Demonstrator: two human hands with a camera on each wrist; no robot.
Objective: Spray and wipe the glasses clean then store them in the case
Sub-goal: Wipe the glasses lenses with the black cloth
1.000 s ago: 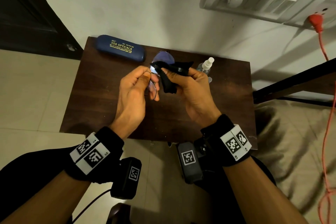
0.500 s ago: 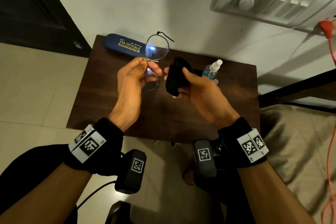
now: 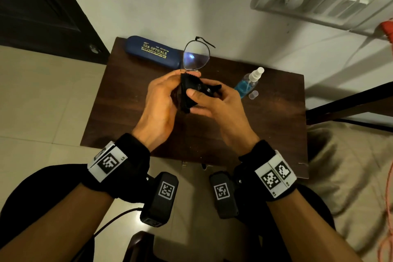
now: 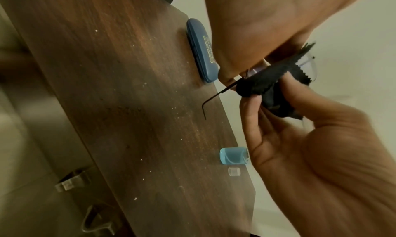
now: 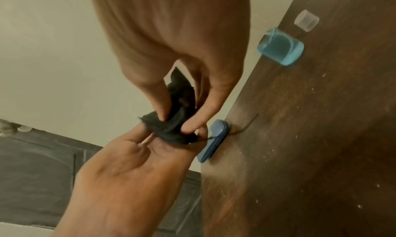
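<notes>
My left hand (image 3: 170, 93) pinches the thin-framed glasses (image 3: 196, 57) at the middle and holds them upright above the dark wooden table (image 3: 127, 112). The upper lens shows bare; the lower one is hidden under a black cloth (image 3: 189, 91). My right hand (image 3: 212, 102) grips that cloth, thumb on top, folded round the lower lens. In the left wrist view one temple arm (image 4: 214, 98) sticks out below the cloth (image 4: 270, 81). The right wrist view shows thumb and finger squeezing the cloth (image 5: 169, 128). A shut blue case (image 3: 152, 52) lies at the table's back left.
A spray bottle (image 3: 248, 83) of blue liquid stands at the back right, its clear cap (image 3: 253, 94) beside it. The table stands against a white wall, with a dark door (image 3: 42, 6) to the left and beige bedding (image 3: 350, 166) and an orange cord (image 3: 389, 198) to the right.
One second ago the cloth was on the upper lens. Half a second ago the hands were apart. Now my right hand has brought the cloth back, onto the lower lens.
</notes>
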